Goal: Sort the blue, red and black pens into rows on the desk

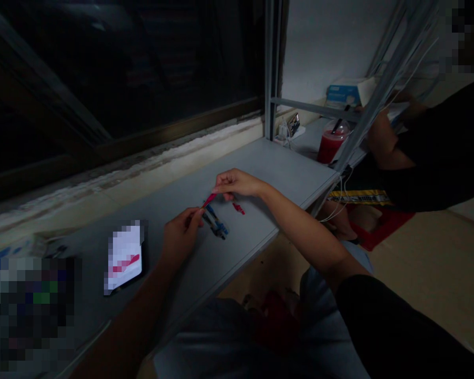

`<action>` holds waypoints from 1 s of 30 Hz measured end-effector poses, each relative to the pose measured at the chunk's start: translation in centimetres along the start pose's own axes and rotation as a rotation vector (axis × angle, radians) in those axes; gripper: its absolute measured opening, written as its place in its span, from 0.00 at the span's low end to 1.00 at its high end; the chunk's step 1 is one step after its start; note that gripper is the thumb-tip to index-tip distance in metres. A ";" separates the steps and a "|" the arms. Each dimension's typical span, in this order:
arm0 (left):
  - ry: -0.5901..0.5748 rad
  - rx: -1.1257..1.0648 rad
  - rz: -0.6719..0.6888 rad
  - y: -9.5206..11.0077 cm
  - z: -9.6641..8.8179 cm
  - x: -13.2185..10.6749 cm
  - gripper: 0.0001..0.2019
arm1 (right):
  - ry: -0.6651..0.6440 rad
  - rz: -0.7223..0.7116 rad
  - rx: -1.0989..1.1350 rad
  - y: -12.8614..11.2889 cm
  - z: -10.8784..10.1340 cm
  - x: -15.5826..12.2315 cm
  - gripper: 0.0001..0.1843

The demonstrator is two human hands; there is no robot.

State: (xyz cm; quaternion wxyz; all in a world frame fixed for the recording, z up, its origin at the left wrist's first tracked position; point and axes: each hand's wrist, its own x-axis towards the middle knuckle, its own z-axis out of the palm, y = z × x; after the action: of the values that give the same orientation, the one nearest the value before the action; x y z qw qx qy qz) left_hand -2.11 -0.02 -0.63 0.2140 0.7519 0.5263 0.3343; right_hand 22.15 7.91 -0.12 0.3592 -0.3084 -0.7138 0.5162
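A thin red strip (pixel 210 199) is stretched between my two hands above the grey table. My left hand (pixel 183 227) pinches its lower end between thumb and forefinger. The upper end is pinched in the fingers of my right hand (pixel 237 182). On the tabletop just below the strip lies a small bundle of blue and dark strands (pixel 217 223), whose exact kind I cannot make out. Beneath and to the right of my right hand lies a small red piece (pixel 239 208), its upper end close to my fingers.
A phone with a lit screen (pixel 124 258) rests left of my left hand. Beyond the metal shelf post (pixel 269 68), a lidded cup of red drink (pixel 332 143), a blue box (pixel 343 96) and white cables stand near another person's arm (pixel 383 139).
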 end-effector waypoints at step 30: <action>0.114 0.298 0.244 1.1 0.0 -1.4 0.18 | 0.084 0.094 -0.017 -1.1 0.3 -0.5 0.28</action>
State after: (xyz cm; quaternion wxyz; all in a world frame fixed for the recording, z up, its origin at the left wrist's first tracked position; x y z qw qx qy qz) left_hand -1.68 -1.72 -0.31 0.0284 0.8133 0.4863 0.3182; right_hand 22.14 7.03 0.76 0.3616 -0.3660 -0.6873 0.5127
